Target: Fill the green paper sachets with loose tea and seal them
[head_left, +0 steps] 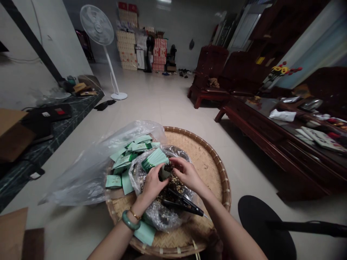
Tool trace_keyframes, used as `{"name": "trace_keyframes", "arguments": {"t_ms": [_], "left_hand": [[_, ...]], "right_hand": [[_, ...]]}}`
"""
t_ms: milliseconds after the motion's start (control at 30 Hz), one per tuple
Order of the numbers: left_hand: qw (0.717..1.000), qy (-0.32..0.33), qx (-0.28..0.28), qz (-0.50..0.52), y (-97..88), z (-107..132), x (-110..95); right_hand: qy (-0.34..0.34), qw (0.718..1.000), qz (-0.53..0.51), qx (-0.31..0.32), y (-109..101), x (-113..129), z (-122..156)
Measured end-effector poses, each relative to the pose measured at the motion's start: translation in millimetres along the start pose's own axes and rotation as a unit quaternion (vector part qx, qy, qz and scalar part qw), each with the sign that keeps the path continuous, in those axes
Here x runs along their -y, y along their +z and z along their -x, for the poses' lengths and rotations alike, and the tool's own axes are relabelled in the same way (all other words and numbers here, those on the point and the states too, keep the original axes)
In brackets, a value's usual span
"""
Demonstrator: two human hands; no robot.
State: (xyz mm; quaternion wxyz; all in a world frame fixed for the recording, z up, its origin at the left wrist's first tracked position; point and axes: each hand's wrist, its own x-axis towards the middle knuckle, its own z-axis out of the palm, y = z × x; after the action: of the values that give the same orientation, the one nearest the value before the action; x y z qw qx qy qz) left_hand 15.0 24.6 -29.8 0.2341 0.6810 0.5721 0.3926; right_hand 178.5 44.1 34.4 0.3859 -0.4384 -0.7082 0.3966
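Observation:
My left hand [154, 182] grips a small green packet [165, 173] between thumb and fingers, its mouth turned to the right. At that mouth, my right hand [187, 174] is curled around a dark clump of dried leaves [168, 167]. Both hands are over a clear plastic bag [162, 220] of loose dried bits [176, 184]. A fanned stack of green packets [155, 159] rests on the bag just above my left hand. Below my hands lies a black two-armed clamp with a cord [184, 204], resembling a hair straightener.
A round woven bamboo tray [226, 180] carries the bag and a pile of green packets [124, 159]. A large clear plastic sheet [81, 180] drapes over its left side. A low wooden table [260, 126] stands right, a white fan [97, 27] behind, and a black round base [267, 231] nearby.

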Motion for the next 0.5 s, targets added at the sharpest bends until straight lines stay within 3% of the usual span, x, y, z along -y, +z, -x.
{"name": "trace_keyframes", "arguments": {"t_ms": [167, 233, 300, 333, 433, 500], "left_hand": [[1.0, 0.005, 0.009, 0.003, -2.8, -0.8, -1.3], [1.0, -0.01, 0.001, 0.01, -5.3, -1.3, 1.0], [0.999, -0.031, -0.007, 0.025, -9.3, -2.0, 3.9], [0.999, -0.04, -0.011, 0.035, -11.8, -2.5, 5.2], [0.996, -0.054, -0.026, 0.059, -18.9, -3.5, 7.5], [0.996, -0.059, -0.034, 0.065, -21.6, -3.7, 8.2]], "right_hand": [[-0.034, 0.997, -0.069, -0.002, 1.0, 4.9, -4.7], [-0.014, 0.996, -0.079, -0.03, -2.8, -3.0, -8.3], [0.022, 0.998, -0.024, -0.051, -6.5, -17.5, -10.1], [0.036, 0.998, 0.04, -0.03, -7.3, -25.9, -10.0], [0.058, 0.963, 0.214, 0.15, -1.9, -47.5, -6.4], [0.067, 0.939, 0.27, 0.2, 7.3, -54.8, -5.0]]}}
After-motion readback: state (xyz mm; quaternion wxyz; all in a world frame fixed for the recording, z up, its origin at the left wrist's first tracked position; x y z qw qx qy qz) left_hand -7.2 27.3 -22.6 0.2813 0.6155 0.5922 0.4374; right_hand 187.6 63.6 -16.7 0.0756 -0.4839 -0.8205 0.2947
